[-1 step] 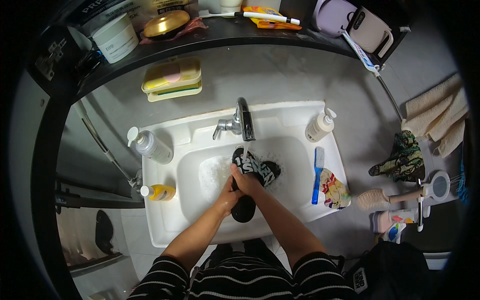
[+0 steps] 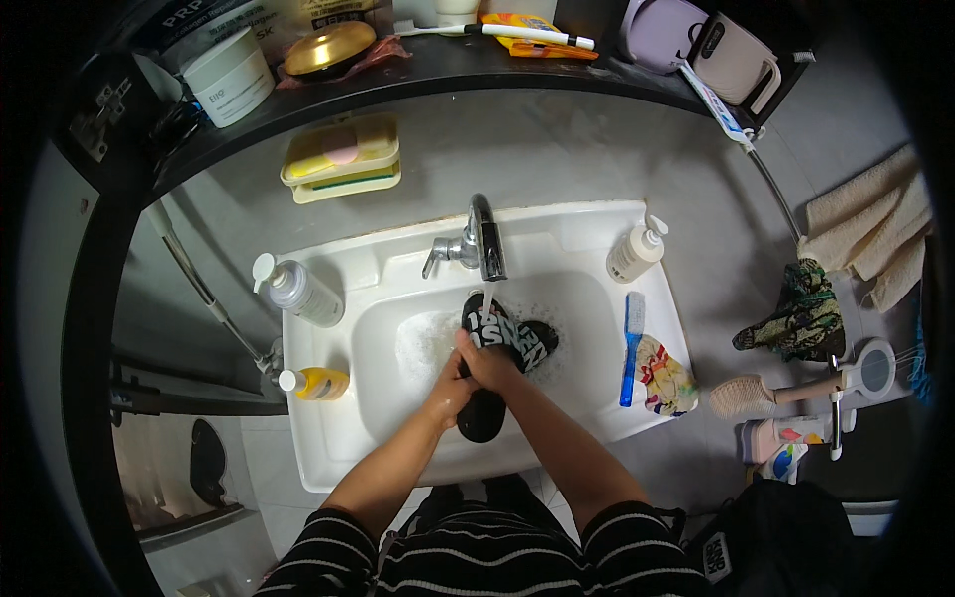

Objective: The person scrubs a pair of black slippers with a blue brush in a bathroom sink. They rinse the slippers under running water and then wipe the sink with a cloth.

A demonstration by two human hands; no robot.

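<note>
Both my hands hold a black slide slipper [image 2: 481, 418] with white lettering on its strap, under the chrome tap [image 2: 489, 249]. A thin stream of water falls onto its toe end. My left hand [image 2: 450, 393] grips its left side, thumb up near the strap. My right hand [image 2: 492, 368] wraps across its middle and hides part of it. Just to the right, a second black slipper [image 2: 538, 340] lies in the white sink [image 2: 587, 378], partly covered by the first. White suds float around both slippers.
On the sink's right rim are a pump bottle [image 2: 636, 251], a blue brush [image 2: 632, 348] and a patterned cloth [image 2: 665, 378]. A clear pump bottle [image 2: 303, 294] and a yellow bottle [image 2: 316, 383] stand on the left. A soap box [image 2: 343, 159] hangs below a dark shelf [image 2: 438, 72].
The held slipper has turned and shifted very slightly within my hands under the stream. Both hands keep their grip, and the other things stay in place.
</note>
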